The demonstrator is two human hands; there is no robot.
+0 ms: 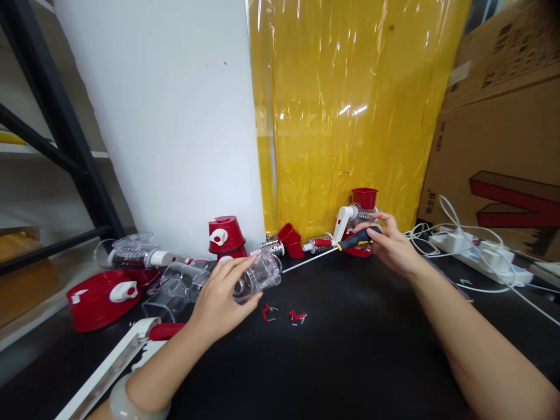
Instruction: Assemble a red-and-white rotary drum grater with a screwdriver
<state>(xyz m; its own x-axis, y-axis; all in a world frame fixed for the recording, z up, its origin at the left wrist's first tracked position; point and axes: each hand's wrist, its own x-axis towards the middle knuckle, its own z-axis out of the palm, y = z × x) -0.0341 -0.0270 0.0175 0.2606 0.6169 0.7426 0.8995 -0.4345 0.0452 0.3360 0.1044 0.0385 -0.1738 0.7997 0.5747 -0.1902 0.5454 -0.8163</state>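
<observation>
My left hand (pixel 225 294) is wrapped round a clear plastic housing (pixel 265 273), lifted over the black table (pixel 350 356). In my right hand (pixel 389 242) is a screwdriver (pixel 356 238) with a black and yellow handle; its shaft points left and its tip is at the housing's right end. Whether the tip touches the housing I cannot tell. Below the housing, two small red parts (pixel 297 315) lie on the table with several screws around them.
Red bases (pixel 102 300), clear parts (pixel 172 286) and a long white arm piece (pixel 105 367) lie at the left. Red and white grater parts (pixel 291 239) line the back. A power strip (pixel 481 256) with cables and a cardboard box (pixel 499 134) are at the right.
</observation>
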